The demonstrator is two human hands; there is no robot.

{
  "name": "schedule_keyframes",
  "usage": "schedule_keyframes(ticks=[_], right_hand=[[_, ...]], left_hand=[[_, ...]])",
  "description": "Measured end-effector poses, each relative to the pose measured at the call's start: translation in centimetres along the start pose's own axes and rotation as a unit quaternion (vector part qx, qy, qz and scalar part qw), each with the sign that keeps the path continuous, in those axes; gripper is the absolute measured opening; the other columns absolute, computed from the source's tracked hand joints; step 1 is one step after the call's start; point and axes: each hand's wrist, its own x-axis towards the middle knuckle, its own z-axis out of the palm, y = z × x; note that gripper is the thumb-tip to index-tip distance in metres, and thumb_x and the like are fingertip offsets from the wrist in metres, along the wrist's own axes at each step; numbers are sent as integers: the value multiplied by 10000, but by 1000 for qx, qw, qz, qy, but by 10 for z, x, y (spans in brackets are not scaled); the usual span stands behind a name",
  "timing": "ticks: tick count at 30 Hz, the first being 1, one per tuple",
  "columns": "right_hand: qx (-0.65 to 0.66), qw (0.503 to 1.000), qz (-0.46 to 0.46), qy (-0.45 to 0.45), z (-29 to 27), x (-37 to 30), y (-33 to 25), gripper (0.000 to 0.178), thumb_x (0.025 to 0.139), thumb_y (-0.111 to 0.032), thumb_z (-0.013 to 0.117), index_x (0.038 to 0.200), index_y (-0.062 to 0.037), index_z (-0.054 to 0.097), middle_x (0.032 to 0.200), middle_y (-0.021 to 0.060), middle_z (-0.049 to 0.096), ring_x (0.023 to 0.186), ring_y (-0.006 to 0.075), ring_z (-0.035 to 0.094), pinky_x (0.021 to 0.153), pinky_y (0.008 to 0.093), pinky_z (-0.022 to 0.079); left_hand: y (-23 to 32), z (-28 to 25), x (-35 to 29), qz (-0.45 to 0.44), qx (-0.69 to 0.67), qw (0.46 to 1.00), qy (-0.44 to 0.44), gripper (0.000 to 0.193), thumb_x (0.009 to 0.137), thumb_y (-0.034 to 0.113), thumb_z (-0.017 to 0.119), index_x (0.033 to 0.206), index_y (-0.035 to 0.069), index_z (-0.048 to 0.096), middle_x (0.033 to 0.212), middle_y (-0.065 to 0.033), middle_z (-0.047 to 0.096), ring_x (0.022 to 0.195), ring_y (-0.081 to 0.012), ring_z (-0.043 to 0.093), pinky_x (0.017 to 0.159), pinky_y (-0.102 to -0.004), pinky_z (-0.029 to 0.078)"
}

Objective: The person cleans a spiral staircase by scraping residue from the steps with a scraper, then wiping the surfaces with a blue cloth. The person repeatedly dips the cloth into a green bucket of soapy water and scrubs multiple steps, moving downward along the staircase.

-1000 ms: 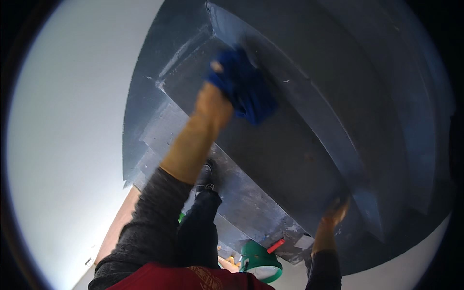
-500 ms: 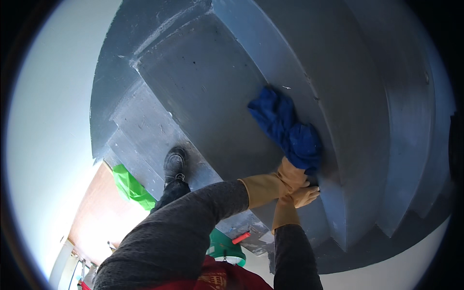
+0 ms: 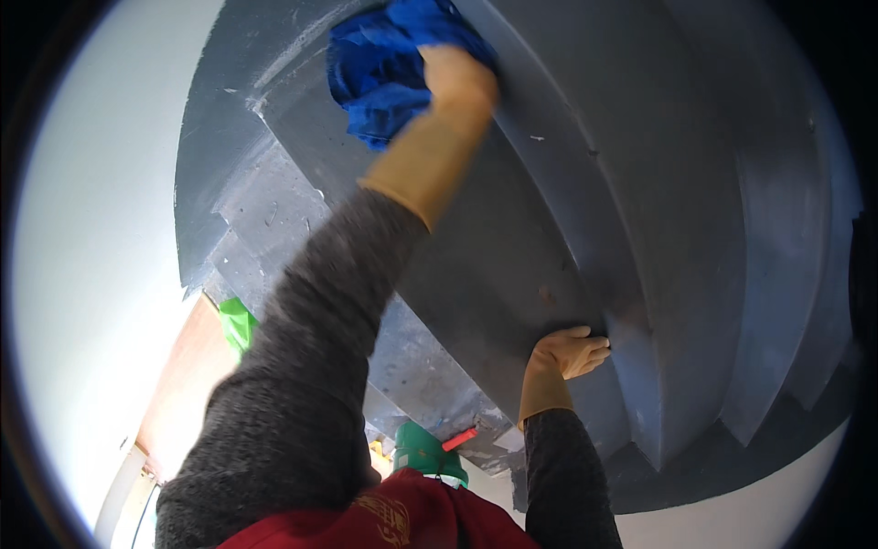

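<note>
My left hand [image 3: 460, 87], in a tan rubber glove, is closed on a bunched blue cloth [image 3: 380, 78] and presses it to the far end of a dark grey stair tread [image 3: 457, 265]. Motion blurs the glove a little, and part of the cloth lies under the hand. Closer to me, my right hand [image 3: 573, 351], in a matching glove, leans on the same tread beside the riser. Its fingers are stretched out and hold nothing.
More grey steps [image 3: 695, 229] rise on the right. Lower, scuffed steps [image 3: 274, 197] drop away to the left. A green bucket [image 3: 419, 450] stands near my body, with a red handle-like piece [image 3: 460, 439] beside it. A bright green sheet [image 3: 237, 324] lies left of my arm.
My left hand has swept the blue cloth from near my right hand to the tread's far end. The right hand has stayed about where it was. My foot no longer shows.
</note>
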Motion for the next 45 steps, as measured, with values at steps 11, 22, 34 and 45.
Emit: schedule_keyframes(ticks=[11, 22, 34, 45], right_hand=[[-19, 996, -34, 75, 14, 6, 8, 549, 1090, -319, 425, 1437, 105, 459, 1441, 262, 487, 1361, 415, 491, 1141, 505, 433], [-2, 1000, -6, 17, -5, 0, -4, 579, 1092, -317, 446, 1500, 90, 399, 1545, 279, 426, 1456, 427, 421, 1199, 483, 387], [13, 1000, 15, 9, 4, 1, -1, 573, 1096, -305, 462, 1518, 80, 414, 1599, 271, 393, 1491, 429, 389, 1246, 499, 351], [36, 999, 4, -5, -8, -2, -4, 618, 1108, -318, 442, 1562, 95, 378, 1640, 318, 370, 1539, 456, 344, 1290, 501, 279]], left_hand=[[81, 21, -107, 41, -330, 916, -223, 280, 1034, 175, 572, 1234, 33, 707, 1245, -190, 713, 1189, -354, 684, 1060, -448, 537], [117, 78, -100, -258, 204, 875, 357, 446, 1128, 366, 441, 1404, 84, 651, 1345, -109, 701, 1218, -275, 642, 1080, -358, 480], [69, 63, -108, -28, 57, 985, 158, 266, 1082, 311, 605, 1085, 63, 699, 1024, -113, 729, 873, -326, 712, 815, -440, 592], [88, 22, -81, -123, -345, 894, 257, 281, 994, 251, 704, 1159, 25, 720, 1111, -171, 753, 1010, -359, 718, 894, -445, 571]])
